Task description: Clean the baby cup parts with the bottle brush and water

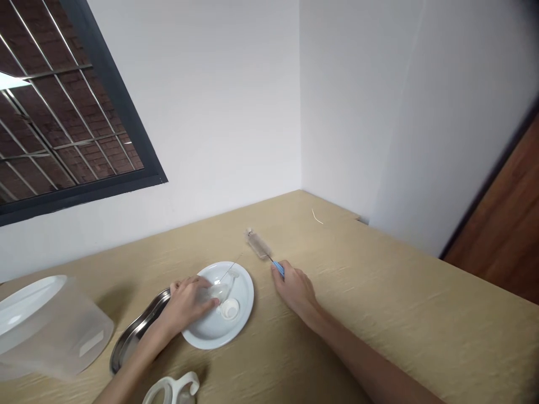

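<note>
My right hand (295,287) is closed round the blue handle of a bottle brush (258,245). Its pale bristle head points away from me, just above the table right of the plate. Over the left side of a white plate (246,320), my left hand (189,303) has its fingers curled on a clear, see-through piece (219,292), whose exact kind I cannot make out. Beside those fingers a white ring (229,309) lies on the plate. A thin wire-like stem (231,268) sticks up past the plate's far rim.
Left of the plate is a kidney-shaped metal tray (126,343), partly behind my left forearm. A frosted plastic container (90,331) stands at far left. A white handled piece (185,382) sits at the near edge of view. A thin white strip (316,217) lies near the back corner.
</note>
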A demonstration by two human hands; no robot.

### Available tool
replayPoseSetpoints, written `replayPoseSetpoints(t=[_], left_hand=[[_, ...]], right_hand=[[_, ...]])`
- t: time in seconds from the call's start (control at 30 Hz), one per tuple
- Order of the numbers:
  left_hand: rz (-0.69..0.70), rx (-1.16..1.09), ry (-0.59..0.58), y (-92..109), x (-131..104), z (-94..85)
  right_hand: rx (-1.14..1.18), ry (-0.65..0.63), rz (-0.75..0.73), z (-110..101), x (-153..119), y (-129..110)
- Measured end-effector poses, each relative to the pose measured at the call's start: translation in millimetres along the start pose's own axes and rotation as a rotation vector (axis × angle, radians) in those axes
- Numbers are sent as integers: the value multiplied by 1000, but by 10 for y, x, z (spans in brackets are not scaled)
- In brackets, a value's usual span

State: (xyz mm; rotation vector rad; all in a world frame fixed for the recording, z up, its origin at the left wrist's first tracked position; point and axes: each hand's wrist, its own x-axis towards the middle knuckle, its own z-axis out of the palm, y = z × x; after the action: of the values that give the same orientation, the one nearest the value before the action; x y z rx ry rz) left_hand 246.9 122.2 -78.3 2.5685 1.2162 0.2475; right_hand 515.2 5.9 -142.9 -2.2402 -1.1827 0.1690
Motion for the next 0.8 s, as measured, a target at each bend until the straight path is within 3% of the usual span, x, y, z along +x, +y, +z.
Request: replayPoseSetpoints(t=[0.23, 0.37, 0.57, 0.67, 0.8], left_hand=[[-73, -128, 102, -65, -47, -30], [-81, -364, 183, -108, -147, -68], [-183, -873, 437, -435, -489, 58], [-185, -1022, 459, -601, -584, 163], [-153, -1060, 472, -670, -633, 210]], right_hand=[[110, 77, -43, 31, 36, 30], [215, 143, -115, 28, 40, 49], [314, 168, -222, -33, -69, 7], [322, 146, -279, -90, -196, -66], [340, 128, -452, -126, -355, -140]])
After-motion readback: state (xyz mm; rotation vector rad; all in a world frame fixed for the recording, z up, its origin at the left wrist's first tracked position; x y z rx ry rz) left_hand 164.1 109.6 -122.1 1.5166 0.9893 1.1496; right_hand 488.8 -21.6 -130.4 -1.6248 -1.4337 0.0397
